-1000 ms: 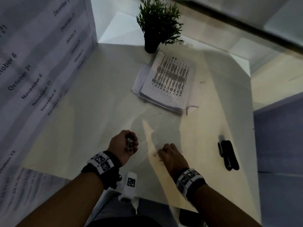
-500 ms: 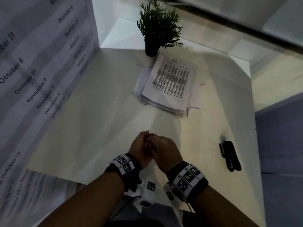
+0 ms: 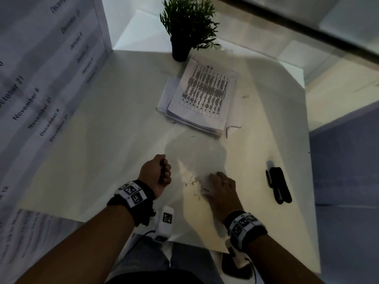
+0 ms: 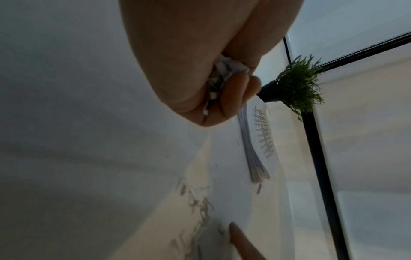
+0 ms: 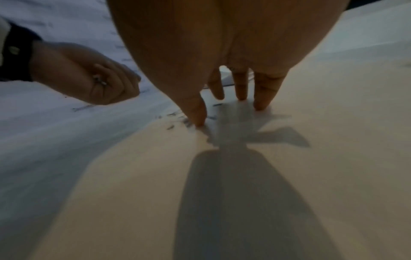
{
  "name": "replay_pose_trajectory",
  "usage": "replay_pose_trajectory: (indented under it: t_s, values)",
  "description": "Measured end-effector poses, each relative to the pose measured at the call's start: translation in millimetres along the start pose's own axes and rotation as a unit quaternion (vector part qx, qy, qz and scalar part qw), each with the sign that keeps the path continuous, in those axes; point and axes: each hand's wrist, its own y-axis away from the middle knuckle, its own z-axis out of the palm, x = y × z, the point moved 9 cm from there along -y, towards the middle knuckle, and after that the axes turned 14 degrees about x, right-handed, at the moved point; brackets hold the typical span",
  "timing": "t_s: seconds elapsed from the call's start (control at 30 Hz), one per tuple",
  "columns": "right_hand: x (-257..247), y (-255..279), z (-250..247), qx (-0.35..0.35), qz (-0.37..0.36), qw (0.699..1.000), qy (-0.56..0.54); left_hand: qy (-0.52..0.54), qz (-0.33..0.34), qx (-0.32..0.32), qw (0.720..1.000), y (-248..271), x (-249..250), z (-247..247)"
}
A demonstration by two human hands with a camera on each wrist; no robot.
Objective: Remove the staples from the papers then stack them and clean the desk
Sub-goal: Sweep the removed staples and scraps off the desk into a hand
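Observation:
A stack of printed papers [image 3: 202,97] lies at the back of the white desk [image 3: 102,150], below the plant. Loose staples [image 3: 192,183] are scattered near the front, between my hands. My left hand [image 3: 164,173] is a fist just left of them; the left wrist view shows its fingers curled round a clump of staples and white scraps [image 4: 219,77]. My right hand [image 3: 217,179] lies flat with straight fingertips [image 5: 200,121] touching the desk among the loose staples [image 5: 177,121]. The left hand [image 5: 106,84] also shows in the right wrist view, metal bits in its fist.
A black staple remover [image 3: 279,184] lies to the right of my right hand. A potted plant [image 3: 184,29] stands at the back. A big sheet with dates [image 3: 30,95] hangs on the left. A dark flat object [image 3: 235,267] sits at the desk's front edge.
Half a second ago both hands met over the front of the desk. They have since parted: the left fist moved back left, and the right hand returned to the loose staples.

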Motion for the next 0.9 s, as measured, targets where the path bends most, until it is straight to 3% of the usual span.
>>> replay_pose_trajectory:
  t_s: [0.1, 0.2, 0.4, 0.7, 0.83, 0.9]
  values:
    - [-46, -11, 0, 0.045, -0.104, 0.994, 0.008, -0.004, -0.003, 0.018, 1.000, -5, -1, -18]
    - [-74, -13, 16, 0.000, -0.179, 0.983, 0.035, -0.001, -0.010, 0.021, 1.000, -5, -3, -23]
    - [-76, -12, 24, -0.029, -0.255, 0.964, 0.073, 0.002, -0.016, 0.014, 1.000, -1, -5, -22]
    - [-69, -26, 23, -0.044, -0.189, 0.979, 0.064, -0.026, -0.028, 0.030, 0.999, 8, -20, -8]
    - [-70, -43, -25, 0.089, -0.081, 0.989, -0.087, -0.052, -0.029, 0.016, 0.998, 14, -28, 7]
    - [-90, -39, -50, 0.139, -0.103, 0.976, -0.128, -0.036, -0.051, -0.007, 0.998, 15, -37, 17]
